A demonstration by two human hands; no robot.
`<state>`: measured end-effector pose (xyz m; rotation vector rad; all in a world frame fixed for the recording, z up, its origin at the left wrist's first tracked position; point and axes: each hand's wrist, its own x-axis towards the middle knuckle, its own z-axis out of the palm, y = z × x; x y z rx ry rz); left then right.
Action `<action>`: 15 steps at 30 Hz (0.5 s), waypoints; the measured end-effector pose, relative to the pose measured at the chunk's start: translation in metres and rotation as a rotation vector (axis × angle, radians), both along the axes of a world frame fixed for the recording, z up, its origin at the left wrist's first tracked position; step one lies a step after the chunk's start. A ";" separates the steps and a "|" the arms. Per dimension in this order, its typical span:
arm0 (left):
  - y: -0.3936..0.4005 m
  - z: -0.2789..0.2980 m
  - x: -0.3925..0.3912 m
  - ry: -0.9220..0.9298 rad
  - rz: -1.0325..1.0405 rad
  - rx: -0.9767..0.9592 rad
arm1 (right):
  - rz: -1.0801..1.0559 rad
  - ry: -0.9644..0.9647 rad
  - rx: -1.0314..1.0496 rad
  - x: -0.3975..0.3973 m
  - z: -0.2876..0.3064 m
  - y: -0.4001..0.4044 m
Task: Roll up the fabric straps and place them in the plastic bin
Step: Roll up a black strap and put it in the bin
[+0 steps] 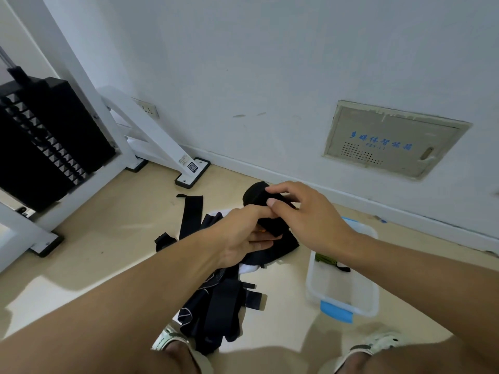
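Both hands hold a black fabric strap (pixel 256 195) above the floor, partly wound into a thick roll. My right hand (pixel 305 217) curls over the roll from the right, thumb and fingertips on it. From below, my left hand (pixel 240 233) grips the strap's lower part. Its loose tail (pixel 283 245) hangs under the hands. Several more black straps (pixel 216 300) lie in a pile on the floor between my feet. A clear plastic bin (pixel 341 287) with a blue latch stands on the floor to the right, a green and black item (pixel 328 260) inside it.
A white gym machine frame (pixel 151 130) with a black weight stack (pixel 46 141) stands at the left. One flat strap (pixel 190 214) and a small black piece (pixel 163 240) lie left of the pile. The wall with a beige panel (pixel 388 139) is close ahead. My sandalled feet (pixel 172 344) are at the bottom.
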<state>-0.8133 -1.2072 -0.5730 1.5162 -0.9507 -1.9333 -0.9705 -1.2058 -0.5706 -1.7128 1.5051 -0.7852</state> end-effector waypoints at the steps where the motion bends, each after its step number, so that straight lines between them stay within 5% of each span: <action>1: 0.000 0.000 0.000 -0.010 -0.008 0.004 | -0.015 -0.032 0.006 0.001 0.002 0.000; 15: 0.000 0.002 -0.008 0.007 0.031 -0.205 | -0.053 -0.217 0.212 -0.007 -0.005 -0.009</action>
